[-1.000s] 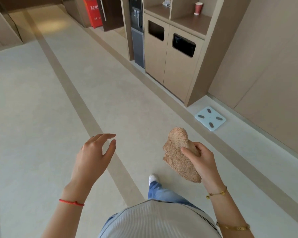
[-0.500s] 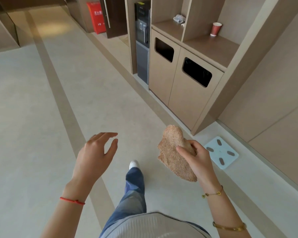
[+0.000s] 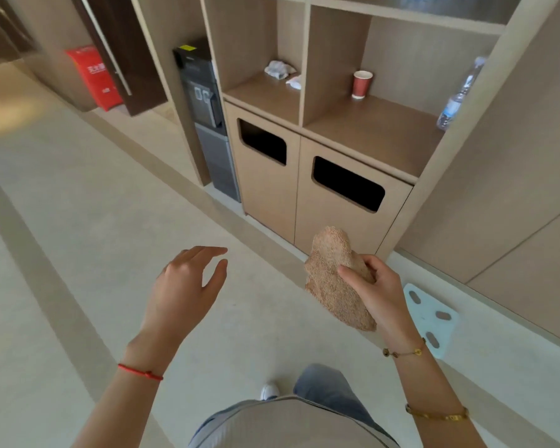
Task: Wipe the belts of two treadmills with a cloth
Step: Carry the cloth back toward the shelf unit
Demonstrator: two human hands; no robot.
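On the far left, the red rectangular box standing on the floor by the dark doorway carries pale printed characters on its front, too blurred to read. Just right of it, the tall black-and-grey water dispenser has a lit panel on its front showing two pale figures that look like "00", though blurred. Nothing else bears legible writing.

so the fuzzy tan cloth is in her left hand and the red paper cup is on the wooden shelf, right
Not quite. The head view shows the fuzzy tan cloth gripped in the right hand; the left hand is empty. The red paper cup does stand on the wooden shelf.
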